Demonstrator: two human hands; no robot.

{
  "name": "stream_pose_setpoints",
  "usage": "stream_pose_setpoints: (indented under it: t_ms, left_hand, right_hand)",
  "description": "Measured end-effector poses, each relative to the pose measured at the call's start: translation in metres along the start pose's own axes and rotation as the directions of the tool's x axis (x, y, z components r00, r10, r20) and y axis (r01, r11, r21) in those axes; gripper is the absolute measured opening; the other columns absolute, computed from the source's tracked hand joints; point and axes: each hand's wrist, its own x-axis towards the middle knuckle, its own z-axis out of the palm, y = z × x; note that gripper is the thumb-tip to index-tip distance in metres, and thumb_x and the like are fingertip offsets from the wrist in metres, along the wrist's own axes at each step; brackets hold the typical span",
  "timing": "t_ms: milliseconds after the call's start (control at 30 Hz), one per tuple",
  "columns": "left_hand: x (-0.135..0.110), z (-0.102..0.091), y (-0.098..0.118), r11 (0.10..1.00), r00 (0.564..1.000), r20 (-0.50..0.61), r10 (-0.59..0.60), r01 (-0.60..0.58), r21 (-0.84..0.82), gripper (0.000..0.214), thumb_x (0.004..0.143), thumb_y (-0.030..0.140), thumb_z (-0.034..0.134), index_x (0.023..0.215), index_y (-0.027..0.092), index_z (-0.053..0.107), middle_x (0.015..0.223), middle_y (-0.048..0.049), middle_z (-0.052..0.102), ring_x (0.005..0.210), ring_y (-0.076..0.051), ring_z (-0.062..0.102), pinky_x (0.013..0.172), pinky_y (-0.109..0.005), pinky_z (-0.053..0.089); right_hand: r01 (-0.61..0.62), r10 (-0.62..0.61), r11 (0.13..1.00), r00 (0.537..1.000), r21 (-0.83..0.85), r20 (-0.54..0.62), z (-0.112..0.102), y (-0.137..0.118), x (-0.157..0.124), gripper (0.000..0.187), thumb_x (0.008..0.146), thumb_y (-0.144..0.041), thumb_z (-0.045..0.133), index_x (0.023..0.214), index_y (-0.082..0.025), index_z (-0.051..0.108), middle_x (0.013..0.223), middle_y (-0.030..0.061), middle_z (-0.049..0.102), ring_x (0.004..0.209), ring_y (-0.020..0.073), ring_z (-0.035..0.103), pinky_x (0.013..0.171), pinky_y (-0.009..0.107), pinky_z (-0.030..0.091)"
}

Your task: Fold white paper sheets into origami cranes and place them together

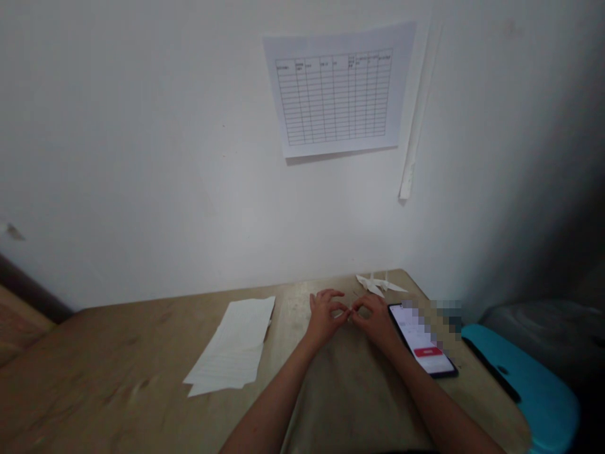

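My left hand (325, 315) and my right hand (372, 315) meet fingertip to fingertip above the table. Each one pinches with thumb and index finger, while the left hand's other fingers are raised. Whatever sits between the fingertips is tiny and pale, too small to make out. Just beyond my right hand lie folded white paper pieces (377, 285) with pointed tips, like paper cranes. A phone (425, 350) with a lit screen rests to the right of my right hand. Left of my left hand is a small stack of white paper sheets (231, 347).
The wooden table (118, 353) runs up against a white wall (142, 157). A printed table sheet (338, 94) hangs on the wall, with a narrow white strip (418, 120) beside it. Past the table's right edge stands a turquoise object (529, 384).
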Motion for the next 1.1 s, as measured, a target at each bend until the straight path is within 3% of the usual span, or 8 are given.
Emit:
stream_pose_setpoints:
  t_ms: [200, 367, 500, 767, 1100]
  left_hand:
    - [0.0, 0.0, 0.0, 1.0, 1.0, 0.001, -0.004, 0.004, -0.013, 0.003, 0.082, 0.029, 0.079, 0.079, 0.031, 0.079, 0.126, -0.0017, 0.07, 0.129, -0.028, 0.053, 0.119, -0.071, 0.011]
    - [0.001, 0.002, -0.002, 0.999, 0.999, -0.039, -0.035, 0.035, 0.0, 0.002, 0.081, 0.03, 0.079, 0.08, 0.031, 0.078, 0.126, -0.0013, 0.07, 0.129, -0.028, 0.052, 0.119, -0.069, 0.01]
    - [0.0, 0.001, 0.002, 0.998, 0.997, -0.054, -0.063, 0.062, -0.024, 0.004, 0.081, 0.03, 0.078, 0.084, 0.032, 0.078, 0.114, -0.002, 0.075, 0.123, -0.027, 0.058, 0.12, -0.067, 0.008]
    - [-0.002, -0.002, 0.009, 0.991, 0.992, -0.067, -0.105, 0.099, -0.089, 0.005, 0.082, 0.028, 0.072, 0.081, 0.029, 0.077, 0.092, 0.0017, 0.078, 0.103, -0.023, 0.068, 0.12, -0.068, -0.004]
    - [-0.002, 0.002, 0.008, 0.99, 0.991, -0.051, -0.124, 0.12, -0.074, 0.004, 0.079, 0.024, 0.071, 0.076, 0.025, 0.07, 0.09, 0.0025, 0.077, 0.099, -0.023, 0.068, 0.121, -0.067, 0.002]
  right_hand:
    - [-0.006, 0.006, 1.0, 1.0, 0.006, 0.011, -0.002, 0.001, 0.0, 0.004, 0.079, -0.03, 0.068, 0.076, -0.027, 0.07, 0.084, 0.0004, 0.075, 0.092, 0.0251, 0.065, 0.106, 0.05, 0.039]
    - [-0.024, 0.024, 1.0, 0.999, 0.001, 0.025, -0.004, 0.002, 0.0, 0.006, 0.08, -0.032, 0.068, 0.078, -0.028, 0.072, 0.085, -0.0004, 0.076, 0.091, 0.0242, 0.068, 0.118, 0.055, 0.026]
    - [-0.029, 0.029, 0.999, 0.999, 0.014, -0.015, -0.004, 0.0, 0.0, 0.006, 0.081, -0.03, 0.067, 0.082, -0.027, 0.073, 0.086, -0.001, 0.076, 0.091, 0.0236, 0.069, 0.12, 0.057, 0.021]
    - [-0.044, 0.045, 0.999, 0.999, 0.019, -0.028, -0.002, -0.006, 0.0, 0.006, 0.079, -0.029, 0.068, 0.077, -0.028, 0.073, 0.083, -0.0013, 0.076, 0.088, 0.0236, 0.069, 0.118, 0.056, 0.024]
    - [-0.056, 0.059, 0.994, 0.998, 0.096, -0.02, 0.001, -0.005, 0.0, 0.006, 0.077, -0.031, 0.069, 0.075, -0.028, 0.073, 0.081, -0.0008, 0.075, 0.088, 0.0237, 0.068, 0.117, 0.054, 0.027]
